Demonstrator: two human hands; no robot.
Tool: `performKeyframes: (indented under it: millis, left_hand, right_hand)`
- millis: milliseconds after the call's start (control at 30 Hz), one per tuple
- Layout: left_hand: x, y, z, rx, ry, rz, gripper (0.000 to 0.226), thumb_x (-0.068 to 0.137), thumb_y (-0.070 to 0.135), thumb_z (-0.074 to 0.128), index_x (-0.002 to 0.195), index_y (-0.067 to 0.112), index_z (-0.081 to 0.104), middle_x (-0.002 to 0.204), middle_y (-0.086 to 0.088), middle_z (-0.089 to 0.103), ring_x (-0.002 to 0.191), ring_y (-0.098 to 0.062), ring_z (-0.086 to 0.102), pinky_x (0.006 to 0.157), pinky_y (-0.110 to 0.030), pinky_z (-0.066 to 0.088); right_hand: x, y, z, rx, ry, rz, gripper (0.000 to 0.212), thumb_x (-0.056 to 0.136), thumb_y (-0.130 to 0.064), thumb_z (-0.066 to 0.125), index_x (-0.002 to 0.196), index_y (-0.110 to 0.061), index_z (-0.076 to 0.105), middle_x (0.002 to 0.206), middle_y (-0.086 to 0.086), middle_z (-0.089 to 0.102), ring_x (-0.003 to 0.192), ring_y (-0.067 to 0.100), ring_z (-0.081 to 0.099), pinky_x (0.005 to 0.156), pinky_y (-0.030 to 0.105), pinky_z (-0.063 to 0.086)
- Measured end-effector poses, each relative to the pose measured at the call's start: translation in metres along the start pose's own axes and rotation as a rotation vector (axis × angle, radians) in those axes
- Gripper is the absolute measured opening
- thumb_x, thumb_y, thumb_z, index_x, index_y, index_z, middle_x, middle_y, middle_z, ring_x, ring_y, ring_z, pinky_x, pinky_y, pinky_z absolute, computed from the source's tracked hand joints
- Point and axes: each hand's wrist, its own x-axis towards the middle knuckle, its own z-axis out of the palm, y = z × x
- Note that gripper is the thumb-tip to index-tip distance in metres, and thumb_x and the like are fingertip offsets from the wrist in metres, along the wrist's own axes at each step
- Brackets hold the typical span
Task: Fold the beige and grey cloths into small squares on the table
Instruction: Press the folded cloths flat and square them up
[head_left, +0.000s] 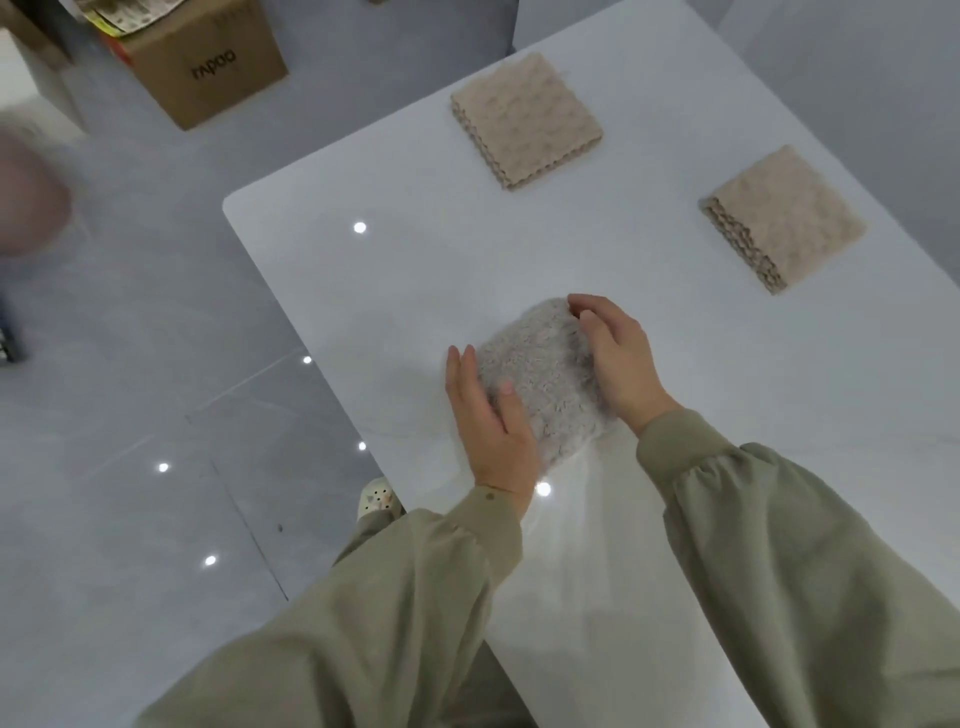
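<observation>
Grey cloth (540, 374) lies folded mid-frame on the desk (389, 291), between both grips: left grip (488, 415) presses flat-fingered along its left edge, right grip (618, 358) curls fingers round its upper-right edge.

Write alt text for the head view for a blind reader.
The left hand rests against and the right hand grips a folded grey cloth on a white table. Two beige cloths, folded square, lie beyond it; a cardboard box stands on the floor.
</observation>
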Motion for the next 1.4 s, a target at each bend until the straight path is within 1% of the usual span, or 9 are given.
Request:
performKeyframes:
  millis: [167, 300, 433, 600, 733, 867, 933, 1133, 1400]
  left_hand:
    - [0.037, -0.003, -0.043, 0.543, -0.325, 0.380, 0.059, 0.094, 0.035, 0.029, 0.147, 0.008, 0.026, 0.157, -0.012, 0.012, 0.146, -0.025, 0.010, 0.117, -0.043, 0.012]
    - [0.086, 0.028, -0.075, 1.086, -0.587, 0.622, 0.063, 0.095, 0.041, 0.014, 0.151, 0.015, 0.004, 0.159, -0.011, -0.004, 0.146, -0.026, -0.008, 0.118, -0.049, 0.004]
    - [0.138, 0.056, -0.098, 1.359, -0.612, 0.820, 0.065, 0.099, 0.048, 0.017, 0.150, 0.020, -0.012, 0.158, -0.009, -0.016, 0.145, -0.028, -0.015, 0.115, -0.049, -0.004]
    - [0.210, 0.074, -0.127, 1.403, -0.670, 0.902, 0.073, 0.093, 0.060, 0.021, 0.149, 0.028, -0.014, 0.157, -0.005, -0.020, 0.143, -0.028, -0.022, 0.114, -0.052, -0.008]
    - [0.269, 0.091, -0.167, 1.353, -0.753, 0.970, 0.074, 0.093, 0.060, 0.024, 0.149, 0.030, -0.012, 0.158, -0.004, -0.019, 0.143, -0.026, -0.024, 0.113, -0.052, -0.011]
    - [0.320, 0.110, -0.191, 1.333, -0.815, 1.045, 0.075, 0.093, 0.059, 0.027, 0.150, 0.028, -0.011, 0.158, -0.004, -0.019, 0.143, -0.026, -0.024, 0.113, -0.051, -0.013]
    - [0.338, 0.116, -0.192, 1.325, -0.853, 1.080, 0.075, 0.092, 0.059, 0.027, 0.150, 0.028, -0.010, 0.158, -0.004, -0.018, 0.143, -0.027, -0.023, 0.114, -0.052, -0.011]
    - [0.367, 0.127, -0.165, 1.275, -0.939, 1.104, 0.074, 0.094, 0.057, 0.028, 0.151, 0.026, -0.008, 0.158, -0.004, -0.017, 0.144, -0.026, -0.021, 0.114, -0.051, -0.008]
    - [0.405, 0.133, -0.089, 1.189, -1.074, 1.071, 0.070, 0.097, 0.049, 0.033, 0.152, 0.022, -0.002, 0.159, -0.003, -0.014, 0.144, -0.021, -0.019, 0.117, -0.047, -0.002]
  right_hand:
    - [-0.017, -0.011, -0.001, -0.304, 0.021, -0.035, 0.044, 0.101, -0.030, 0.034, 0.142, -0.015, 0.040, 0.152, 0.001, 0.032, 0.140, 0.016, 0.028, 0.115, 0.027, 0.019]
    - [-0.022, -0.039, 0.015, -0.564, 0.079, -0.077, 0.047, 0.101, -0.029, 0.030, 0.143, -0.010, 0.035, 0.156, 0.010, 0.020, 0.144, 0.023, 0.016, 0.118, 0.042, 0.007]
    - [-0.017, -0.075, 0.048, -0.753, 0.217, -0.050, 0.061, 0.095, -0.040, 0.018, 0.144, -0.006, 0.032, 0.157, 0.014, 0.017, 0.145, 0.027, 0.013, 0.116, 0.047, 0.006]
    - [0.007, -0.108, 0.102, -0.852, 0.345, 0.016, 0.070, 0.092, -0.049, 0.007, 0.148, -0.010, 0.024, 0.158, 0.012, 0.012, 0.146, 0.028, 0.008, 0.116, 0.050, 0.004]
    - [0.029, -0.143, 0.156, -0.852, 0.405, 0.182, 0.064, 0.097, -0.048, 0.016, 0.150, -0.013, 0.014, 0.159, 0.010, 0.003, 0.146, 0.026, 0.001, 0.116, 0.050, 0.002]
    - [0.050, -0.174, 0.197, -0.827, 0.461, 0.260, 0.072, 0.091, -0.053, 0.004, 0.150, -0.013, 0.015, 0.159, 0.009, 0.004, 0.147, 0.025, 0.001, 0.116, 0.050, 0.002]
    - [0.057, -0.182, 0.207, -0.835, 0.456, 0.300, 0.067, 0.095, -0.051, 0.010, 0.150, -0.013, 0.013, 0.159, 0.009, 0.002, 0.147, 0.025, 0.000, 0.116, 0.050, 0.002]
    - [0.082, -0.196, 0.205, -0.744, 0.555, 0.350, 0.063, 0.098, -0.046, 0.020, 0.150, -0.012, 0.014, 0.159, 0.010, 0.003, 0.147, 0.025, 0.001, 0.117, 0.046, 0.003]
    - [0.144, -0.172, 0.167, -0.567, 0.634, 0.367, 0.061, 0.099, -0.042, 0.026, 0.150, -0.009, 0.016, 0.159, 0.012, 0.006, 0.146, 0.025, 0.004, 0.118, 0.046, 0.007]
